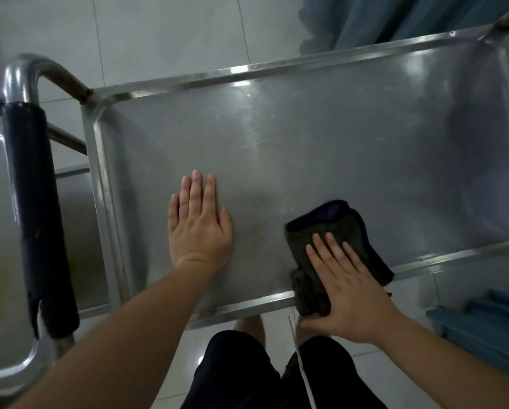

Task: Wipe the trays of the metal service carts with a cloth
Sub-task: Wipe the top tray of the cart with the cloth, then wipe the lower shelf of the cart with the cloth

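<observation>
My left hand (198, 228) lies flat on the metal cart's top tray (321, 149), fingers straight and close together. My right hand (346, 290), fingers straight and slightly spread, presses a dark folded cloth (340, 228) onto the tray's near rim.

Silver-grey tray (306, 137), dark olive cloth (344, 231), navy-wrapped handle (38, 208).

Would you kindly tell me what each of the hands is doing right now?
Left hand: open, flat on the steel cart tray.
Right hand: open, pressing the dark folded cloth.
</observation>
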Available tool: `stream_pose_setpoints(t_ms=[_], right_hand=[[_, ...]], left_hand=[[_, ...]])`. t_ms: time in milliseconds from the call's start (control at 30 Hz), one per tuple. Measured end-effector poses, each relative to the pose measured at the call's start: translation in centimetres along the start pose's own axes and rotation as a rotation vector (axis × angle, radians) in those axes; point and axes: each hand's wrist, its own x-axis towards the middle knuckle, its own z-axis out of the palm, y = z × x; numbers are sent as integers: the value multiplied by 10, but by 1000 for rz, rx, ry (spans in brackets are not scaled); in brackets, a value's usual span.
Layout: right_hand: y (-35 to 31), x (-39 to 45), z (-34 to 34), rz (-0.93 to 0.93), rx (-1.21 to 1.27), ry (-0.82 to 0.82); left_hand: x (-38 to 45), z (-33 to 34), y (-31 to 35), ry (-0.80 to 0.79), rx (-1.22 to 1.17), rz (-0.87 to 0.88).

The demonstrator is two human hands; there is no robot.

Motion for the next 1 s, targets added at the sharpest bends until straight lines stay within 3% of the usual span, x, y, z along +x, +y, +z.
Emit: stream_pose_setpoints(t_ms=[100, 400, 567, 667, 800, 1000], right_hand=[[11, -10, -3, -121, -87, -44], [11, -37, -13, -169, 15, 3], [-5, -43, -20, -108, 85, -23], [-20, -45, -32, 4, 147, -152], [-39, -59, -49, 87, 85, -190], [-47, -117, -60, 106, 41, -118]], left_hand=[[-3, -4, 3, -32, 8, -2], [-20, -32, 19, -102, 74, 24], [-84, -42, 37, -221, 33, 51], [-121, -50, 49, -233, 54, 27], [-174, -55, 65, -230, 75, -19], [-257, -59, 89, -297, 98, -92]])
